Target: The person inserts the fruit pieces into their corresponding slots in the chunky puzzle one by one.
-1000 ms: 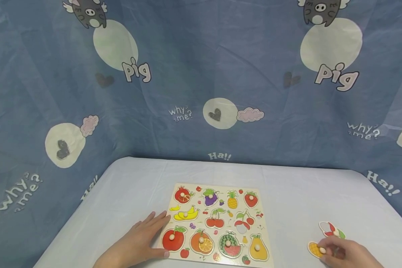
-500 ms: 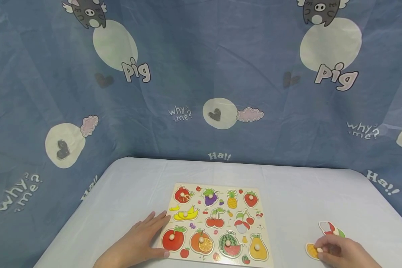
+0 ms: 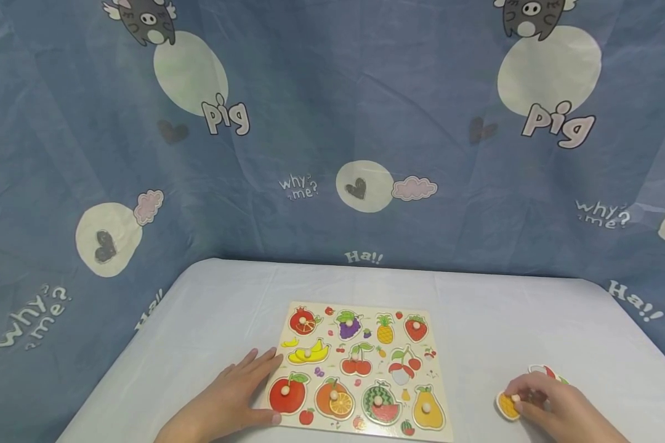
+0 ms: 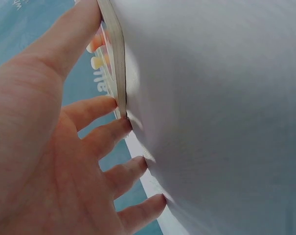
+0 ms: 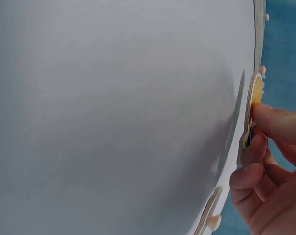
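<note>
My right hand (image 3: pixel 554 406) pinches a yellow pineapple puzzle piece (image 3: pixel 507 406) by its knob, right of the board. In the right wrist view this piece (image 5: pixel 255 90) stands a little off the cloth, its shadow beside it. Behind the right hand lies a red, white and green puzzle piece (image 3: pixel 545 370), mostly covered by it. My left hand (image 3: pixel 227 397) rests with spread fingers against the left edge of the wooden fruit puzzle board (image 3: pixel 332 367). Its thumb lies on the board's near left corner; the left wrist view shows fingertips at the board's edge (image 4: pixel 117 54).
Knobbed pieces such as the apple (image 3: pixel 287 394), watermelon (image 3: pixel 381 403) and pear (image 3: pixel 428 409) sit in the board. The pineapple picture (image 3: pixel 385 330) and the lychee picture (image 3: pixel 401 371) there show no knob. A white cloth (image 3: pixel 493 320) covers the table; a blue printed curtain (image 3: pixel 310 135) hangs behind.
My right hand has moved left, drawing the pineapple piece toward the board and off the red, white and green piece's near side. The left hand and the board have stayed put.
</note>
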Demonstrator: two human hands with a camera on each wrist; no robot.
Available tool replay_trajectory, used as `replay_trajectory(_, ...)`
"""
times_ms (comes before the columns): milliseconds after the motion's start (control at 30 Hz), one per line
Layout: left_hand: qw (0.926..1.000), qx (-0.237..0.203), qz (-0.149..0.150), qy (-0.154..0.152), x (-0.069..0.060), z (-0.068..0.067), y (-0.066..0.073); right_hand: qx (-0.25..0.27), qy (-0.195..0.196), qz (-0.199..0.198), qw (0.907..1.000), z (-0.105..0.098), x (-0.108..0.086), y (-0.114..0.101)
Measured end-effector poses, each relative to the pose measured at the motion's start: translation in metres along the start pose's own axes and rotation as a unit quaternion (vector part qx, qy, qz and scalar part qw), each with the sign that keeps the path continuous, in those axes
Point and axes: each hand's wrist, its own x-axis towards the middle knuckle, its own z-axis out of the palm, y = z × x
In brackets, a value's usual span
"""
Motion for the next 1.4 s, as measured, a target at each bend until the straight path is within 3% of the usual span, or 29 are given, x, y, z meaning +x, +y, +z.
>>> replay_trajectory(233,1.0000,0.004,-0.009,0.000,0.001,0.000,0.000,-0.010,0.010,-0.017,0.9998,0.001,0.010,-0.013)
replay_trajectory(600,0.9999,0.002,0.015,0.006,0.001,0.000,0.000,-0.002,0.086,-0.127,0.9881,0.007,0.023,-0.031)
replay_trajectory(767,0.9999,0.001,0.014,0.006,0.001,0.001,0.000,0.003,0.091,-0.153,0.9840,0.010,0.029,-0.036)
replay_trajectory(1233,1.0000,0.001,-0.005,0.001,0.000,0.000,0.000,0.034,0.073,-0.133,0.9878,0.008,0.045,-0.050)
replay_trajectory(1400,0.9999,0.005,-0.012,0.000,0.000,0.000,0.000,0.037,0.079,-0.147,0.9852,0.008,0.052,-0.054)
